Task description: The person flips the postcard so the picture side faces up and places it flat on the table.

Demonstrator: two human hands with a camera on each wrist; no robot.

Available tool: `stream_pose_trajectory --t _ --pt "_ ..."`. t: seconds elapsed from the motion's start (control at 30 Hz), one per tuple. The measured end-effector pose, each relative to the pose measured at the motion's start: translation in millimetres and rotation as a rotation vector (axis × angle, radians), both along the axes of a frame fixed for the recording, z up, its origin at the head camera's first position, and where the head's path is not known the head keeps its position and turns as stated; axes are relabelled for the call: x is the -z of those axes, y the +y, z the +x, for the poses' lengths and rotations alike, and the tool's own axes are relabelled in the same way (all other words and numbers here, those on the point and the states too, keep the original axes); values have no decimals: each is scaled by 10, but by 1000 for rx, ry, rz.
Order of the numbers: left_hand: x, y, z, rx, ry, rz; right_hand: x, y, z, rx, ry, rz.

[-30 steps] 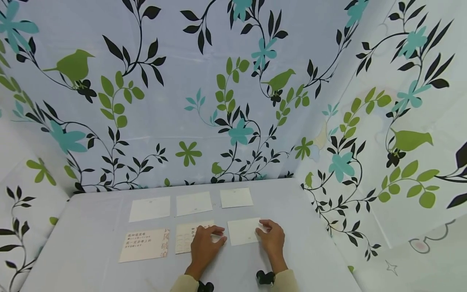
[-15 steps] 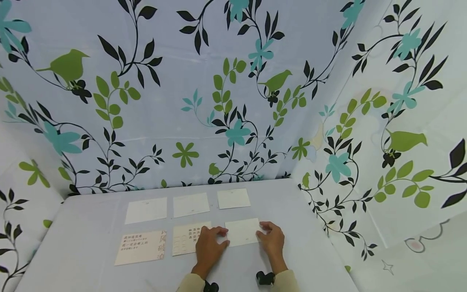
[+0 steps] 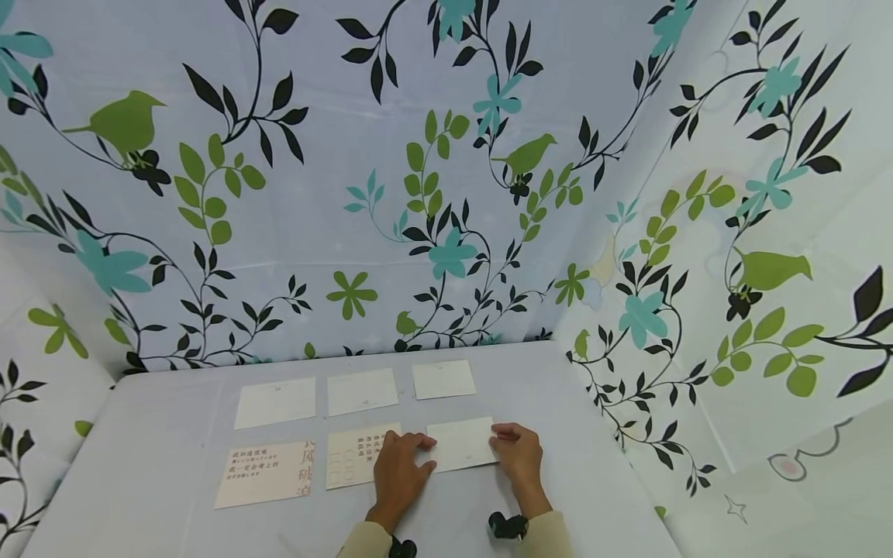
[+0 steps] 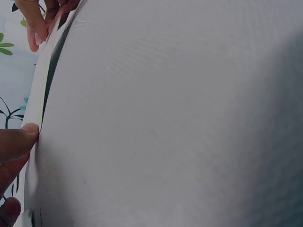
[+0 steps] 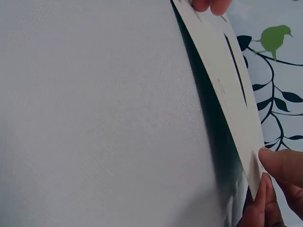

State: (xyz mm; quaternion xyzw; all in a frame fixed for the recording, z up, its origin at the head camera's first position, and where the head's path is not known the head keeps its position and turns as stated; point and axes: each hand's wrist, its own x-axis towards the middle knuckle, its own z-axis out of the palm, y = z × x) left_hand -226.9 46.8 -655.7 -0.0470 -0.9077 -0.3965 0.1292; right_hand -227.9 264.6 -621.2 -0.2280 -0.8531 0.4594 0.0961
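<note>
A blank cream card [image 3: 460, 443] lies at the right end of the front row on the white table. My right hand [image 3: 522, 463] pinches its right edge, thumb on one face and fingers on the other. In the right wrist view, that end of the card [image 5: 237, 125] is tilted up, with a dark gap below. My left hand [image 3: 401, 474] touches the left edge with thumb and index fingertips spread apart. Beside it, a printed card [image 3: 349, 459] is partly covered by that hand. Farther left lies another printed card [image 3: 261, 474] with brown characters.
Three blank cards make the back row: left [image 3: 275, 403], middle [image 3: 361, 393] and right [image 3: 443, 380]. The white table [image 3: 153, 442] meets a patterned cloth [image 3: 293, 194] at the back and sides.
My left hand has moved right, from the middle printed card to the blank card's left edge. My right hand has closed on the right edge, and the card tilts slightly.
</note>
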Motion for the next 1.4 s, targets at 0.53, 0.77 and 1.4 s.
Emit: stream_pose_trajectory --t 0.53,0.77,1.4 --pt "-34 -100 16 6 -35 18 -3 232 -26 -123 -97 -328" --pt "-91 -170 -14 20 -65 64 -60 254 -37 -136 -107 -393" --pt "-277 -235 -44 -35 -1 155 -162 383 -36 -359 -85 -500"
